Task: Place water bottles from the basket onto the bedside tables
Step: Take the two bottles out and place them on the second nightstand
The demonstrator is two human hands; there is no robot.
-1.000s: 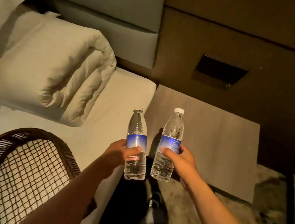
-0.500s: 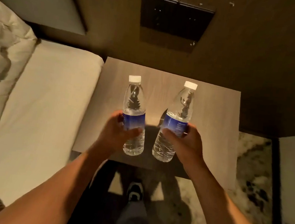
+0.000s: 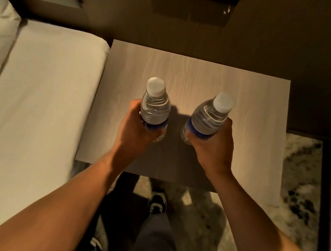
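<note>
Now left hand point(image 3: 133, 131) wraps left bottle point(image 3: 155, 108), right hand point(image 3: 213, 147) wraps right bottle point(image 3: 208, 118); both upright over bedside table point(image 3: 246, 106), bases possibly touching top.

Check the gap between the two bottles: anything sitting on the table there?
Nothing. In the head view, only bare, shadowed bedside table top shows between the left bottle, held by the left hand, and the right bottle, held by the right hand.
</note>
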